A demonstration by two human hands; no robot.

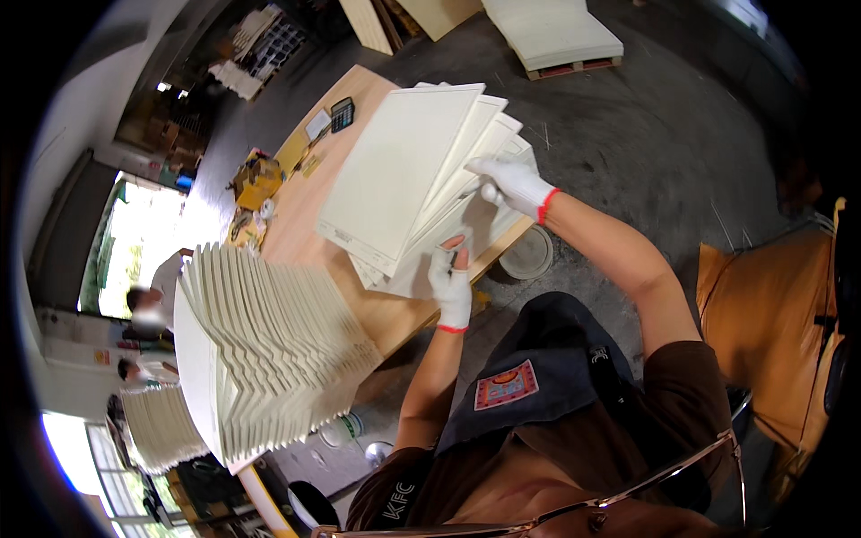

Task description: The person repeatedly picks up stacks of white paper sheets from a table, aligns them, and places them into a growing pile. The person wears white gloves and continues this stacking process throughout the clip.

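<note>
A fanned stack of large off-white sheets (404, 161) lies on the wooden table (372, 82), its layers turned at different angles. My right hand (513, 185), in a white glove with a red cuff, is at the stack's right edge. Its fingers are curled onto the sheet edges. Close to the stack's near corner is my left hand (450, 287), gloved the same way with bare fingertips showing. Its thumb and fingers are apart, and no sheet shows between them. A tall pile of wavy, folded off-white sheets (278, 341) stands left of both hands.
A calculator (342, 115) and a yellow box (258, 182) sit along the table's far side. Beyond is a pallet of sheets (574, 40). A round lid (526, 254) is by the table's near edge. An orange-brown covering (767, 332) stands right. Two people are far left.
</note>
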